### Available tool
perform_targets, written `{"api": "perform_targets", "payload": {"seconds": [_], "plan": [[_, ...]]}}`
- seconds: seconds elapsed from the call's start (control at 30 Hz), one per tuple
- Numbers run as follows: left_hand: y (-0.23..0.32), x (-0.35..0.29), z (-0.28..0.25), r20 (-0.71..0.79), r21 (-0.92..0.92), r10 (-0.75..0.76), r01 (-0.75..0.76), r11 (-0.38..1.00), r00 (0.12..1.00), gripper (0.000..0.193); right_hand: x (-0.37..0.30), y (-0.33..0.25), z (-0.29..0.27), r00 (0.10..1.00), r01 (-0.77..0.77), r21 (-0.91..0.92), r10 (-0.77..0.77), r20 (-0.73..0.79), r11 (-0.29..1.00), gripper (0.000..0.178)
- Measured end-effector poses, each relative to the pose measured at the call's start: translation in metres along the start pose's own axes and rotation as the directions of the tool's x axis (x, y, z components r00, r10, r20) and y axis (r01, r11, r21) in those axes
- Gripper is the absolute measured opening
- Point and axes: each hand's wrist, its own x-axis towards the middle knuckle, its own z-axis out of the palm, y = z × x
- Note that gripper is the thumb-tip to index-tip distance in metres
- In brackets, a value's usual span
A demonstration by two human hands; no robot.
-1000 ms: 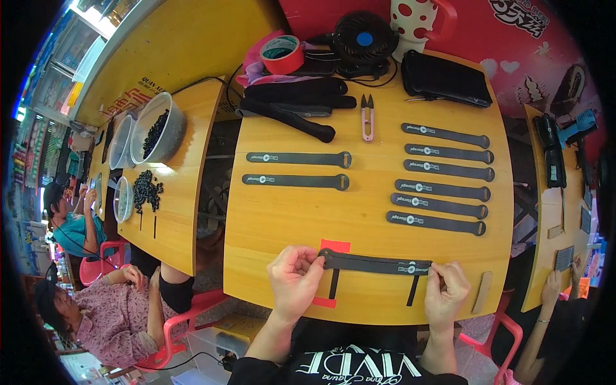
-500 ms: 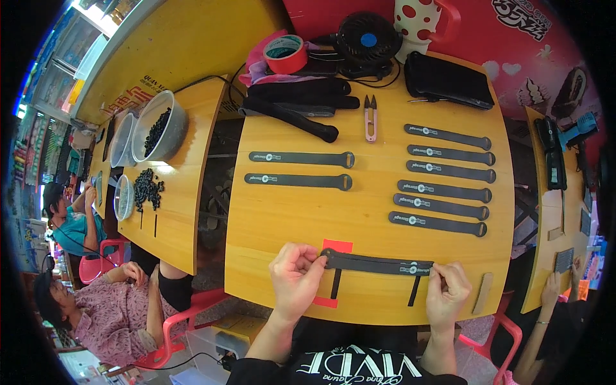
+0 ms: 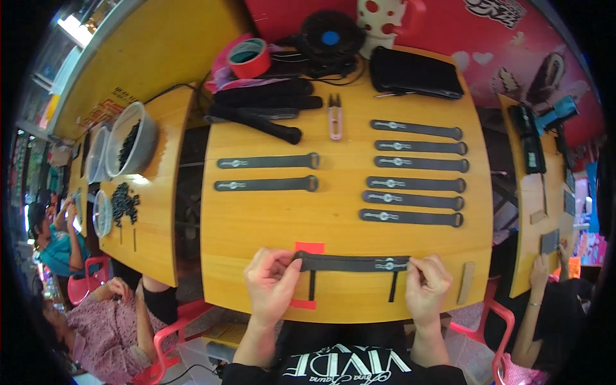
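Between my hands a dark grey strap (image 3: pixel 350 263) with a white printed mark runs level near the table's front edge. My left hand (image 3: pixel 272 282) pinches its left end, and my right hand (image 3: pixel 426 285) pinches its right end. Below the strap two thin black strips, a left strip (image 3: pixel 312 285) and a right strip (image 3: pixel 393 287), point toward me. Red tape (image 3: pixel 310 247) is stuck to the table behind the strap's left end, with another red piece (image 3: pixel 303 305) in front. Past my right hand lies a flat wooden stick (image 3: pixel 466 283).
Two looped straps (image 3: pixel 266 185) lie at left on the table and several more (image 3: pixel 410 217) at right. Farther back are pink-handled thread snips (image 3: pixel 335 119), black rolled bands (image 3: pixel 256 119), a tape roll (image 3: pixel 248 59), a fan (image 3: pixel 330 42) and a black pouch (image 3: pixel 417 74). Other people sit at side tables.
The whole view has shifted, so the table sits farther left in it. Both hands keep their pinch on the strap, which stays stretched between them.
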Motion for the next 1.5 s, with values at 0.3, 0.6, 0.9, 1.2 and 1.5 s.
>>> {"api": "perform_targets", "payload": {"seconds": [0.3,0.6,0.9,1.2,1.5], "plan": [[0.003,0.003,0.002,-0.007,0.129,0.060,-0.059,0.990,0.998,0.013,0.001,-0.004,0.002,0.999,-0.009,0.057,0.012,-0.039,0.998,0.009],[-0.001,0.003,-0.002,0.021,0.031,0.080,-0.081,0.996,0.997,0.007,0.001,-0.002,0.001,0.999,-0.018,0.133,0.021,-0.025,0.991,0.006],[0.027,-0.070,-0.018,0.331,0.485,0.579,-0.660,0.574,0.745,0.037,-0.053,-0.041,-0.004,0.874,0.483,-0.314,-0.470,0.123,0.817,0.032],[0.026,-0.053,-0.015,0.610,0.608,0.285,-0.667,0.430,0.739,0.081,-0.052,-0.056,0.036,0.757,0.613,-0.330,-0.415,0.505,0.718,0.069],[0.018,-0.043,-0.022,0.632,0.627,0.190,-0.640,0.443,0.751,0.093,-0.046,-0.029,0.006,0.822,0.517,-0.435,-0.286,0.493,0.737,0.071]]}}
